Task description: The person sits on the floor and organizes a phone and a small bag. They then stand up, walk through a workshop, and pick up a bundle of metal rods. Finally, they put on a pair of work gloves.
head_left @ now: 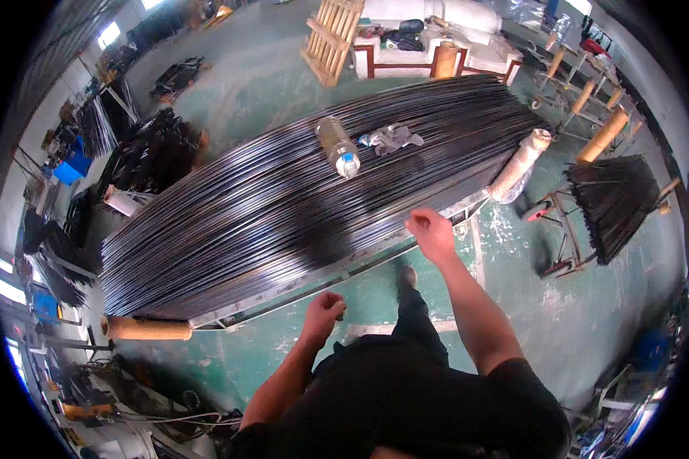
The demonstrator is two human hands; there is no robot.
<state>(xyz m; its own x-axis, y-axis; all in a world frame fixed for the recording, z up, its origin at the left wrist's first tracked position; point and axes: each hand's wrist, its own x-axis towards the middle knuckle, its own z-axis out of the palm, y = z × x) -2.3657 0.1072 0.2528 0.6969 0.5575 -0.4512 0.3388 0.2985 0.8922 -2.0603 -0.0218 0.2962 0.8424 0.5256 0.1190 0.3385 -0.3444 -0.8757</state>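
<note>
A wide bed of long, thin dark rods (245, 222) lies side by side on a low metal frame (253, 300). My right hand (432, 233) is over the frame's near edge, fingers curled in, with nothing visible in them. Lower and farther left, my left hand (325, 312) hangs in front of the frame, loosely closed with no object showing. A large clear bottle with a blue cap (335, 145) rests on its side on the rods. Beside it lies a crumpled grey cloth or glove (393, 139). Both are beyond my hands' reach of contact.
Wrapped rollers mark the frame's corners, one orange-brown (147, 329) and one pale (519, 164). At right stands a wheeled cart (565, 229) with dark rods (612, 203). A wooden pallet (333, 38) leans near a white sofa (398, 60). Cables (184, 419) run along the lower left.
</note>
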